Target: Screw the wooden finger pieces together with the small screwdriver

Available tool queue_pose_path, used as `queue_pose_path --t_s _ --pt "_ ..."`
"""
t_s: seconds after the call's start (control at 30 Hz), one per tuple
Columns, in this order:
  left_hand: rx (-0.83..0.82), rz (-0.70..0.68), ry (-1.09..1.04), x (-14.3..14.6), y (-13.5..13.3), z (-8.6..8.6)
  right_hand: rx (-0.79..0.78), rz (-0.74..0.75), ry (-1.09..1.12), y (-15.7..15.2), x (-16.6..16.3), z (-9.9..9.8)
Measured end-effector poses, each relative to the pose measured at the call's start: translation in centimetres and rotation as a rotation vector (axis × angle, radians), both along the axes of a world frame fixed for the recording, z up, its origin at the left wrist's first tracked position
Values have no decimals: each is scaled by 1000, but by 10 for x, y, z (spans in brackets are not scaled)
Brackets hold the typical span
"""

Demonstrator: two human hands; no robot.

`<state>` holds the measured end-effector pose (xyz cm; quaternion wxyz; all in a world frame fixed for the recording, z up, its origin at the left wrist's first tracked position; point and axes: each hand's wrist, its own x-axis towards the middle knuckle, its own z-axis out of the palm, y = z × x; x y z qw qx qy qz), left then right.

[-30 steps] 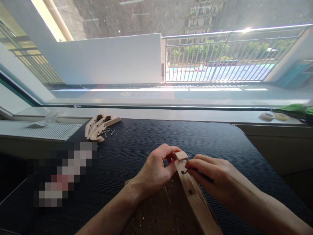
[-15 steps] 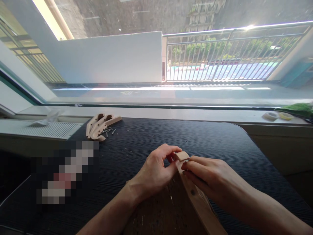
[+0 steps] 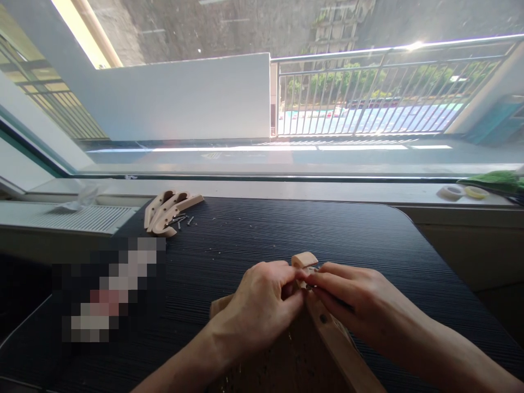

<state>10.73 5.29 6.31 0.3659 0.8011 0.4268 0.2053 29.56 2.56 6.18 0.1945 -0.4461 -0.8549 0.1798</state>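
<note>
In front of me lies a pale wooden hook (image 3: pixel 305 259), its curled end pointing away, against a long wooden strip (image 3: pixel 339 344) with a dark round hole. Beside the strip is a brown board (image 3: pixel 262 360), dark in the shade. My left hand (image 3: pixel 266 295) is closed, fingers and thumb gripping just below the curled end. My right hand (image 3: pixel 347 286) meets it from the right, its fingertips pressed together over a small spot at the hook. A bit of metal glints there; what the right fingers hold is too small to make out.
On the black table (image 3: pixel 245 229), at the far left, several wooden hooks (image 3: pixel 164 210) lie beside loose screws (image 3: pixel 180 220). A pixelated patch covers something at left. Two tape rolls (image 3: pixel 462 192) and a green cloth (image 3: pixel 495 182) rest on the window sill (image 3: pixel 327 192).
My left hand has shifted down off the curled end, its fingers now folded in below it. The right hand stays almost in place, its fingertips slightly closer to the left.
</note>
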Motion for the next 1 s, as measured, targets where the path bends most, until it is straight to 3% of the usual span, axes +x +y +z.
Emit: queue_pose_path --t_s 0.33,0.57,0.73,0.87,1.0 --pt "-169 1 -117 5 3 -12 151 47 -36 -2 4 1" --pt "-274 4 -216 6 5 -14 437 86 -184 -7 5 -6" --pt "-286 -34 -257 6 8 -16 491 104 -207 -7 5 -12" --pt "-294 -20 -233 6 8 -15 393 -41 -25 -12 14 -8" --pt "-308 16 -223 7 6 -16 262 -269 250 -19 28 17"
